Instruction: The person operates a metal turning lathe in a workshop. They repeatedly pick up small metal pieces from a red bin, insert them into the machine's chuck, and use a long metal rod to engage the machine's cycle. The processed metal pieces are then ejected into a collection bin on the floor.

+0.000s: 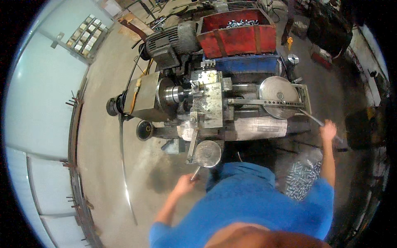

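Note:
I stand in front of a small metal lathe (206, 103) on a workshop floor. My left hand (185, 184) is closed around a thin lever handle (195, 174) that hangs below a round handwheel (207, 153) at the machine's front. My right hand (328, 130) grips a long metal lever (313, 118) that runs up to a large round disc wheel (279, 96) at the machine's right end. The chuck (173, 94) sits left of the tool slide (209, 102).
A red bin (237, 36) with several small metal parts stands behind the machine on a blue crate (242, 64). A motor (167, 43) sits at the back left. A clear bag of metal parts (304, 173) lies by my right side. A light wall (37, 103) runs along the left.

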Tool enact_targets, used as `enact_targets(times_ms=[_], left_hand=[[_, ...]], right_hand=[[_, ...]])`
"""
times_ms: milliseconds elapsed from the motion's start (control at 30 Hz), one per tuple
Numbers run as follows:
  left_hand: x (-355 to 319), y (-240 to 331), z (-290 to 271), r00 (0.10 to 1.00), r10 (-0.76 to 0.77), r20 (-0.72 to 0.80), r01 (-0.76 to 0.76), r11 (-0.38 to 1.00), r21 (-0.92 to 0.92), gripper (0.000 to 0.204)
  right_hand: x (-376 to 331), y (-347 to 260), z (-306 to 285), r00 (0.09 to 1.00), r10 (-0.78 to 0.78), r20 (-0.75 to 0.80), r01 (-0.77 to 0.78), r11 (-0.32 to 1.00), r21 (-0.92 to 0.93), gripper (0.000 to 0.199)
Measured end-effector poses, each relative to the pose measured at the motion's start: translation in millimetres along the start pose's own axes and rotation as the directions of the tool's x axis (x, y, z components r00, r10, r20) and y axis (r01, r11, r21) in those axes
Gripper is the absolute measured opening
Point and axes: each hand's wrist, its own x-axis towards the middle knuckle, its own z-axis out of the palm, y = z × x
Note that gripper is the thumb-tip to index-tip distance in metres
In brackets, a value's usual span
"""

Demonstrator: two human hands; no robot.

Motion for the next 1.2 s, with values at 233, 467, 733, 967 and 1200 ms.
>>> enact_targets(times_ms=[233, 467, 733, 967, 1200], left_hand=[[12, -10, -42, 0.983, 0.086, 0.165, 0.025, 0.817, -0.576, 0.042], [116, -161, -115, 0.856, -0.021, -0.517, 0.308, 0.823, 0.477, 0.035], [189, -169, -64, 0.675, -0.187, -0.714, 0.523, 0.804, 0.283, 0.051], [181, -221, -88, 0.893, 0.186, -0.411, 0.157, 0.726, 0.67, 0.038], [161, -220, -90, 0.863, -0.021, -0.506, 0.278, 0.855, 0.439, 0.041]], right_hand=[[18, -85, -22, 0.981, 0.164, -0.103, -0.148, 0.978, 0.147, 0.07], [-103, -117, -17, 0.999, -0.003, -0.052, 0.036, 0.752, 0.659, 0.057], [-154, -130, -34, 0.969, 0.005, 0.247, -0.181, 0.694, 0.697, 0.041], [-126, -142, -52, 0.984, -0.12, 0.134, -0.032, 0.614, 0.789, 0.036], [-48, -254, -187, 0.855, -0.454, -0.251, 0.42, 0.32, 0.849, 0.036]])
